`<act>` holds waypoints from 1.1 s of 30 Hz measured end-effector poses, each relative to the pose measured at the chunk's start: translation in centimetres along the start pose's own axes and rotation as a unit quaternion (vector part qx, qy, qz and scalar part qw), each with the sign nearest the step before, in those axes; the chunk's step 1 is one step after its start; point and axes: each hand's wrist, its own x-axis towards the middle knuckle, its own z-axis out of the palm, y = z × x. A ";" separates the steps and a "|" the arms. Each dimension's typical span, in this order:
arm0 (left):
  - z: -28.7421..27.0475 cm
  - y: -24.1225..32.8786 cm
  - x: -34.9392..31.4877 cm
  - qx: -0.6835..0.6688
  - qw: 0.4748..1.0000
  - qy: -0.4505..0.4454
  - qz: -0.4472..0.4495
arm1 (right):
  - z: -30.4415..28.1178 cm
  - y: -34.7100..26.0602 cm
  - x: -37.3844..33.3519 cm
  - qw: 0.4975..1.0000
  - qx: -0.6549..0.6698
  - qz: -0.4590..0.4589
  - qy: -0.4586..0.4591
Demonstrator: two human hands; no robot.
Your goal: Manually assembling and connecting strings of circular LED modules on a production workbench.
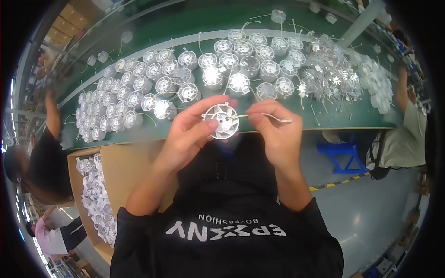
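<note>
A round white fan housing with spokes is gripped in my left hand, the thumb lying on its near left face and the fingers behind it. My right hand pinches a thin pale cable that runs from the middle of the housing. The cable's free end sticks out to the right, past my fingers. Both hands are at the near edge of the green table, in front of several rows of similar white fan housings. What lies behind the held housing is hidden.
A tangled heap of small shiny metal-and-wire parts covers the right part of the green table. Stacked translucent white parts lie beyond it. An open cardboard box of white plastic pieces stands left. People work at both sides; a blue stand is right.
</note>
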 end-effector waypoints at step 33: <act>-2.8 -4.4 4.3 0.572 0.766 -0.007 0.293 | -2.0 1.6 -1.3 0.946 -0.316 0.037 0.059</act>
